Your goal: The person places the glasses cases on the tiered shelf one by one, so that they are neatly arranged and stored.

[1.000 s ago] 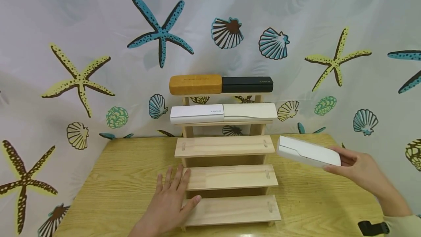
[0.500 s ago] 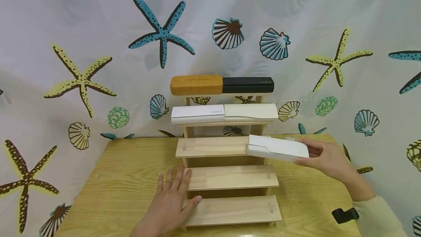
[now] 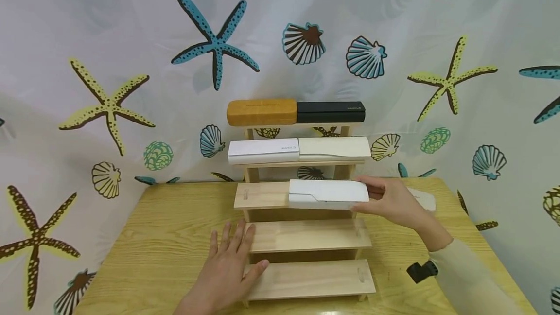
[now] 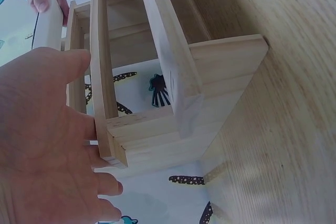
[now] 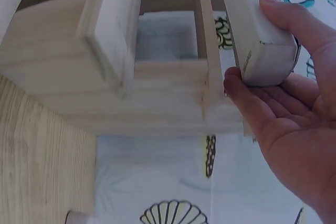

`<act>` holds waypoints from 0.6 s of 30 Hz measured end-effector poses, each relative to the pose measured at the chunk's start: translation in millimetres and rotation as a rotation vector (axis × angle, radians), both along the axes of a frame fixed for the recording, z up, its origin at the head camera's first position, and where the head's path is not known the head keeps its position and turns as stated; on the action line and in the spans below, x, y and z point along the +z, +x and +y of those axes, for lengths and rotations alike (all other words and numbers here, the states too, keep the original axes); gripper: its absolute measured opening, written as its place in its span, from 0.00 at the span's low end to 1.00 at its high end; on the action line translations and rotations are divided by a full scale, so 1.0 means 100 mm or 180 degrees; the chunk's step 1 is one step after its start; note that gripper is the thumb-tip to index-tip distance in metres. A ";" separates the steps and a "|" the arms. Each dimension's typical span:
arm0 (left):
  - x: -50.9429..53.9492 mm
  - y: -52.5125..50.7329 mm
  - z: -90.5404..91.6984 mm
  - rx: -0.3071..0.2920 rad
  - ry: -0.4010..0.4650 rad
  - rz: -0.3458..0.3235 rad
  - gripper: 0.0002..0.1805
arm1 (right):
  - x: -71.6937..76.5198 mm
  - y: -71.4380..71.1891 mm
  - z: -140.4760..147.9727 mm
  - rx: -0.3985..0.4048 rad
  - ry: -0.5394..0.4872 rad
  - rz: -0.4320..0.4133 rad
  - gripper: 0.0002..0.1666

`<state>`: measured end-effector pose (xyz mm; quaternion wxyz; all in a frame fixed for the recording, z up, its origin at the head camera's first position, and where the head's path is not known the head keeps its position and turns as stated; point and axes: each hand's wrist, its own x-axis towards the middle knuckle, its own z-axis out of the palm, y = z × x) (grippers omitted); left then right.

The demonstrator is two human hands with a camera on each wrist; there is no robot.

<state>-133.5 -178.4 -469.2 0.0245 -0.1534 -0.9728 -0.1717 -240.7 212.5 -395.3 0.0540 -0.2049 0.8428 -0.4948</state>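
A white glasses case (image 3: 328,191) lies along the right part of the middle shelf of a stepped wooden rack (image 3: 310,278). My right hand (image 3: 391,203) pinches its right end, the thumb on one side and fingers on the other, as the right wrist view shows of the case (image 5: 265,51). With fingers straight and spread, my left hand (image 3: 225,269) rests against the rack's left side, touching the lower shelves. In the left wrist view that left hand (image 4: 47,129) lies along a shelf edge. Whether the case bears fully on the shelf, I cannot tell.
An orange case (image 3: 261,113) and a black case (image 3: 330,112) fill the top shelf. Below sit a white case (image 3: 263,151) and a cream case (image 3: 334,148). Another pale flat object (image 3: 423,199) lies on the wooden table (image 3: 170,222), partly behind my right wrist.
My right hand has carried the white glasses case leftward from beside the rack onto or just over the middle shelf, levelling it. The pale object on the table has come into view. My left hand stays put.
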 end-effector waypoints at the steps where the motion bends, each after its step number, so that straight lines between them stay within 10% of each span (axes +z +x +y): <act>1: 0.00 0.00 0.00 0.0001 -0.0004 0.0010 0.46 | 0.00 -0.01 -0.05 0.0016 0.0012 0.0021 0.44; 18: 0.00 0.00 0.00 -0.0006 -0.0009 0.0032 0.46 | 0.01 -0.15 -0.71 -0.0012 0.0138 0.0115 0.40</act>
